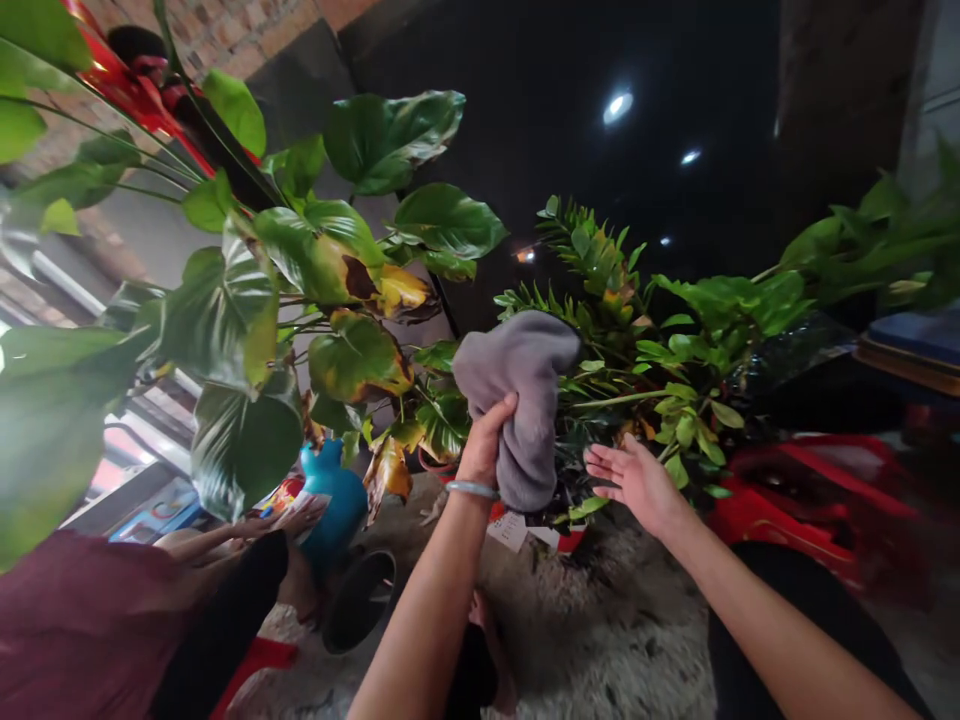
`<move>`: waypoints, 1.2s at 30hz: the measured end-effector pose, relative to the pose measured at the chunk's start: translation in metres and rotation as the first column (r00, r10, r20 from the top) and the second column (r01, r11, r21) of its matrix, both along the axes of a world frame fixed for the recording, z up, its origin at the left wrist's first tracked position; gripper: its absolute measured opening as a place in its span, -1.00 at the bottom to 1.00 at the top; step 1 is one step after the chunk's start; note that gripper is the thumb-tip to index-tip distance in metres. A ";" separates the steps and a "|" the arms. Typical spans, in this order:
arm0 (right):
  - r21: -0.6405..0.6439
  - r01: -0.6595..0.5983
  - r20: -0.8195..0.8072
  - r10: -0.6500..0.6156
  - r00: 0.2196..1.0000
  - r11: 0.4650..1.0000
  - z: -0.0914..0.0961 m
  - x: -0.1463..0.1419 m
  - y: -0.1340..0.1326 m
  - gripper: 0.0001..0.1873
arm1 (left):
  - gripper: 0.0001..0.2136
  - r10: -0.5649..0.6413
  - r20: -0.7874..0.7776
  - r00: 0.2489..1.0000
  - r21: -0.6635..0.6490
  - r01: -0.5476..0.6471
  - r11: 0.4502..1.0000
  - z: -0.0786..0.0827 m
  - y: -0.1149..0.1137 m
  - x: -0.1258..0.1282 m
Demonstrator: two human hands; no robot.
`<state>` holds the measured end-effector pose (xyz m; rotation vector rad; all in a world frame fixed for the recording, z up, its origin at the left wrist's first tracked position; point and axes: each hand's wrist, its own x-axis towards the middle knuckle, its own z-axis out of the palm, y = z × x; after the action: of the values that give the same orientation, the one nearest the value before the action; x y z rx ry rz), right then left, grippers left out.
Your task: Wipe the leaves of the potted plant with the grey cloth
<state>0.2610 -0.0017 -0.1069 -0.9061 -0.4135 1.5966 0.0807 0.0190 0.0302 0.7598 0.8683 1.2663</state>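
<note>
Holding a grey cloth (523, 400) up against the plant (626, 330)
Left hand (486, 440) is fisted round the cloth's lower edge. Right hand (637, 482) is spread wide, palm up, just right of it under the leaves.

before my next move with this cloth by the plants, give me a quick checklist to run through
1. grey cloth gripped by left hand: ok, fingers closed on it.
2. right hand free: ok, open, palm up, holding nothing.
3. right hand touching the small-leaved plant: cannot tell, it is close beside the leaves.
4. cloth apart from the yellowed leaf: ok.
5. other person's hand out of the way: ok, off by the teal vase.
</note>
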 end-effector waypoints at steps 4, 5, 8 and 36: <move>-0.041 0.031 -0.044 -0.033 0.998 0.999 0.004 -0.001 0.000 -0.55 | -0.59 0.034 -0.071 0.997 -0.070 -0.039 0.997 -0.038 -0.005 0.009; -0.047 0.042 -0.054 -0.044 0.998 0.998 0.002 -0.001 0.000 -0.57 | -0.53 -0.042 -0.127 0.991 -0.099 0.029 0.995 -0.052 -0.016 0.008; -0.020 0.053 -0.076 -0.055 0.996 0.998 -0.007 0.000 0.002 -0.63 | -0.36 -0.245 -0.207 0.947 -0.125 0.223 0.967 -0.075 -0.048 0.002; -0.037 0.097 -0.054 -0.099 0.994 0.995 0.007 -0.001 -0.002 -0.55 | -0.55 0.068 -0.062 0.996 -0.005 -0.069 0.998 -0.020 -0.008 0.008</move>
<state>0.2602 -0.0036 -0.0995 -0.8920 -0.2991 1.5391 0.0883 0.0109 0.0098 0.7729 0.9554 1.3053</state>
